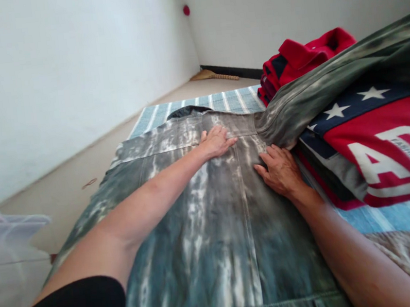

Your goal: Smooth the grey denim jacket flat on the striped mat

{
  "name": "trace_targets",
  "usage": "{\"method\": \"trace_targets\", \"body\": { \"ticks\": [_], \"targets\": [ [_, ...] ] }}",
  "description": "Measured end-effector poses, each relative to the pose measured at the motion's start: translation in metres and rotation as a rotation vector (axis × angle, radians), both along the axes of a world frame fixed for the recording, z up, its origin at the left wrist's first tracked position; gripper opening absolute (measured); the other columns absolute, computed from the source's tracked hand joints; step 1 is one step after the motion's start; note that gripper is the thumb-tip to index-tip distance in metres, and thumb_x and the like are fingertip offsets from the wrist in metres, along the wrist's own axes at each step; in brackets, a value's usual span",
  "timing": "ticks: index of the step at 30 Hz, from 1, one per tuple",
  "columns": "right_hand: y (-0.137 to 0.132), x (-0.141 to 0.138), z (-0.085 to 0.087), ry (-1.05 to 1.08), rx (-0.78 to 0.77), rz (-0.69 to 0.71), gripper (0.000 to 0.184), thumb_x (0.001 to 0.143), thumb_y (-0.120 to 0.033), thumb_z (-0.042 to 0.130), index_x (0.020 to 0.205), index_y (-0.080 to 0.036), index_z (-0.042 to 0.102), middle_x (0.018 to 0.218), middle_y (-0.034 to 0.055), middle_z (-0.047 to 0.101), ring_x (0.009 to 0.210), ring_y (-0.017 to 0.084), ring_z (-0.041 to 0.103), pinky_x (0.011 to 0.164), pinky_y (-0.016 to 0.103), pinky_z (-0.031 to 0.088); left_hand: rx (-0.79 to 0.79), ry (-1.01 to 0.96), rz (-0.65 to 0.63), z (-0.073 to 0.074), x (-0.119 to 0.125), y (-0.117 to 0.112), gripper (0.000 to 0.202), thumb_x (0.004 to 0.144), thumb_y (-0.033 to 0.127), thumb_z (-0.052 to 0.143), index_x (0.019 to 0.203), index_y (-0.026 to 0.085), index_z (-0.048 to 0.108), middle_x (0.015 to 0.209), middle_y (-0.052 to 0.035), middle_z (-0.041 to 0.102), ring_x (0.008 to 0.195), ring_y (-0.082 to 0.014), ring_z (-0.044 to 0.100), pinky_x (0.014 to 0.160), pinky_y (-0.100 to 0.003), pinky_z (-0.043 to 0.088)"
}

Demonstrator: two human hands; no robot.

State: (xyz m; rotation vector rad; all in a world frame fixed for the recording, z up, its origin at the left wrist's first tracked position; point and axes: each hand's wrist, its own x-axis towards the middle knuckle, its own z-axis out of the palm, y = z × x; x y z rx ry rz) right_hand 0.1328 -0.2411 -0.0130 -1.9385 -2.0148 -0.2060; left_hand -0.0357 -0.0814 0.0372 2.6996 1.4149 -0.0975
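A grey-green tie-dyed jacket (196,213) lies spread out with its back up and its collar (189,110) at the far end. My left hand (217,141) rests flat near the seam below the collar, fingers stretched out. By the right shoulder seam, my right hand (280,167) presses on the cloth with its fingers apart. The jacket's right sleeve (329,79) stretches away to the right, over folded clothes. The left sleeve cannot be made out.
To the right sit a folded red sweatshirt (401,137) with white stars and letters, and a red collared garment (301,58) behind the sleeve. A blue striped sheet (236,100) lies underneath. White translucent plastic (14,261) stands at left; a broom (215,75) lies by the far wall.
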Motion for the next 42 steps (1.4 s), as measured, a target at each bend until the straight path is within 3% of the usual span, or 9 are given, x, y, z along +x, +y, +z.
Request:
{"method": "trace_targets", "body": {
  "ticks": [5, 10, 14, 19, 24, 29, 34, 39, 42],
  "targets": [
    [0.0, 0.001, 0.004, -0.018, -0.042, -0.005, 0.03, 0.092, -0.04, 0.048, 0.098, -0.015, 0.064, 0.111, 0.0153, 0.062, 0.116, 0.029, 0.046, 0.102, 0.042, 0.031, -0.052, 0.02, 0.04, -0.012, -0.012, -0.042, 0.065, 0.096, 0.063, 0.025, 0.143, 0.018, 0.036, 0.159, -0.0136, 0.023, 0.147, -0.0269, 0.015, 0.116, -0.054, 0.013],
    [-0.001, 0.004, 0.002, -0.012, -0.029, 0.004, 0.029, 0.09, -0.039, 0.049, 0.096, -0.015, 0.064, 0.107, 0.0152, 0.062, 0.111, 0.028, 0.047, 0.097, 0.041, 0.033, -0.126, 0.0, 0.089, -0.021, -0.008, -0.038, 0.073, 0.095, 0.064, 0.024, 0.153, 0.022, 0.018, 0.163, -0.0081, 0.009, 0.149, -0.027, 0.001, 0.117, -0.055, 0.004],
    [0.001, 0.012, -0.004, -0.048, -0.008, 0.022, 0.032, 0.091, -0.042, 0.046, 0.094, -0.016, 0.065, 0.103, 0.0137, 0.063, 0.107, 0.028, 0.048, 0.093, 0.042, 0.034, -0.093, 0.004, 0.066, -0.014, -0.005, -0.047, 0.068, 0.096, 0.06, 0.028, 0.151, 0.019, 0.025, 0.162, -0.0101, 0.012, 0.149, -0.0262, 0.005, 0.118, -0.052, 0.005],
    [0.003, 0.018, -0.008, -0.091, 0.001, 0.04, 0.035, 0.092, -0.043, 0.043, 0.091, -0.017, 0.065, 0.098, 0.0121, 0.063, 0.101, 0.027, 0.049, 0.088, 0.039, 0.034, -0.117, -0.021, -0.14, 0.007, -0.018, -0.119, 0.058, 0.098, 0.056, 0.03, 0.139, 0.018, 0.044, 0.16, -0.0114, 0.022, 0.147, -0.0293, 0.014, 0.117, -0.051, 0.011],
    [0.005, 0.019, -0.01, -0.1, -0.007, 0.023, 0.034, 0.092, -0.042, 0.043, 0.088, -0.017, 0.066, 0.095, 0.0115, 0.065, 0.101, 0.026, 0.05, 0.087, 0.038, 0.035, -0.256, -0.062, -0.241, -0.002, -0.038, -0.191, 0.068, 0.095, 0.065, 0.027, 0.15, 0.025, 0.028, 0.163, -0.0067, 0.013, 0.149, -0.028, 0.008, 0.118, -0.053, 0.004],
    [0.005, 0.021, -0.01, -0.146, -0.013, 0.034, 0.033, 0.092, -0.04, 0.044, 0.086, -0.017, 0.066, 0.093, 0.0105, 0.065, 0.097, 0.024, 0.052, 0.082, 0.035, 0.035, -0.236, -0.074, -0.209, -0.02, -0.043, -0.195, 0.068, 0.094, 0.065, 0.031, 0.151, 0.029, 0.025, 0.163, -0.0026, 0.01, 0.149, -0.0258, 0.005, 0.118, -0.053, 0.0],
    [0.004, 0.021, -0.01, -0.155, -0.01, 0.037, 0.032, 0.093, -0.038, 0.044, 0.088, -0.016, 0.067, 0.093, 0.0103, 0.065, 0.097, 0.023, 0.052, 0.082, 0.033, 0.035, -0.231, -0.079, -0.183, -0.013, -0.037, -0.205, 0.068, 0.096, 0.062, 0.031, 0.151, 0.022, 0.029, 0.163, -0.0089, 0.012, 0.149, -0.0257, 0.006, 0.118, -0.054, 0.003],
    [0.005, 0.022, -0.011, -0.132, 0.013, 0.032, 0.032, 0.093, -0.036, 0.044, 0.084, -0.016, 0.066, 0.09, 0.0101, 0.064, 0.092, 0.022, 0.051, 0.08, 0.033, 0.033, -0.209, -0.101, -0.301, -0.013, -0.028, -0.233, 0.071, 0.095, 0.064, 0.034, 0.15, 0.019, 0.029, 0.162, -0.0122, 0.015, 0.149, -0.0262, 0.006, 0.118, -0.053, 0.004],
    [0.007, 0.024, -0.013, -0.124, 0.032, 0.047, 0.031, 0.093, -0.036, 0.044, 0.082, -0.017, 0.066, 0.088, 0.0095, 0.064, 0.089, 0.022, 0.05, 0.077, 0.032, 0.032, -0.176, -0.098, -0.342, -0.019, -0.026, -0.236, 0.073, 0.095, 0.064, 0.034, 0.151, 0.017, 0.027, 0.161, -0.0134, 0.015, 0.149, -0.0263, 0.006, 0.118, -0.054, 0.003]
  ]
}}
